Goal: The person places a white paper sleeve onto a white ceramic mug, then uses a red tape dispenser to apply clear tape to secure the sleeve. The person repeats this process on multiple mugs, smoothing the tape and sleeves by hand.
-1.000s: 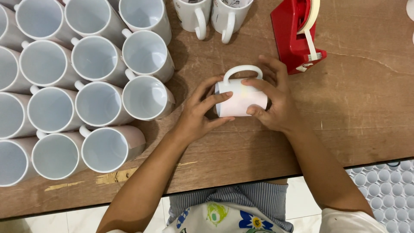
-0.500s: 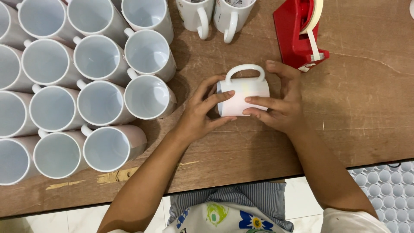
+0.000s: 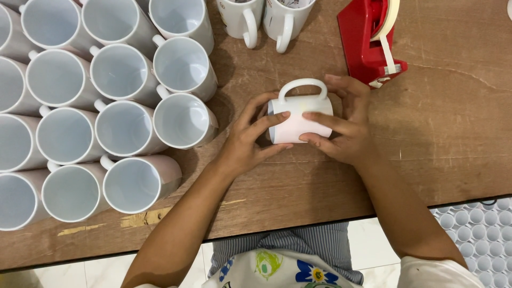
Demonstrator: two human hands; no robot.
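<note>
A white mug (image 3: 300, 118) lies on its side on the wooden table (image 3: 453, 144), handle pointing away from me, with a pale sheet wrapped around its body. My left hand (image 3: 246, 140) grips its left end, fingers laid across the sheet. My right hand (image 3: 344, 127) holds the right end, fingers pressing the sheet from the front. A red tape dispenser (image 3: 370, 40) stands just beyond my right hand.
Several upright white mugs (image 3: 122, 128) fill the table's left side in rows. Two more mugs (image 3: 264, 21) stand at the far edge. Below the table's near edge at the right is a tray of small white caps (image 3: 474, 234).
Both hands stay on the mug. My right fingers have slid further across the sheet toward the left.
</note>
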